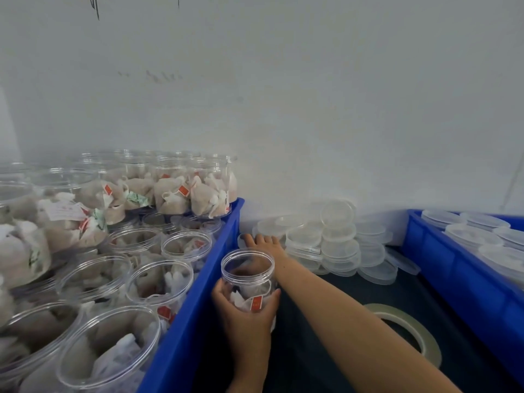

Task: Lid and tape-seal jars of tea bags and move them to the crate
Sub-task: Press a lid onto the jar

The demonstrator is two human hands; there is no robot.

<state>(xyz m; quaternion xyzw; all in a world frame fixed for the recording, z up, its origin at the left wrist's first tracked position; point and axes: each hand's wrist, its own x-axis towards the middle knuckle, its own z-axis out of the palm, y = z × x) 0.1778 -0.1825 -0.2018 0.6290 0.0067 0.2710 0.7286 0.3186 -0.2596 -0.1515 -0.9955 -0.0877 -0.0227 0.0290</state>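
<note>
My left hand (243, 313) grips an open clear jar (248, 275) holding tea bags with a red tag, upright on the dark surface beside the left crate. My right hand (265, 245) reaches past the jar, fingers stretched out onto a clear lid (272, 225) at the edge of the lid pile by the wall; whether the fingers hold that lid is hidden. A roll of clear tape (411, 327) lies flat under my right forearm.
A blue crate (204, 279) on the left is packed with several open jars of tea bags, stacked two high at the back. Loose clear lids (340, 242) are heaped against the white wall. A second blue crate (453, 265) on the right holds lidded jars.
</note>
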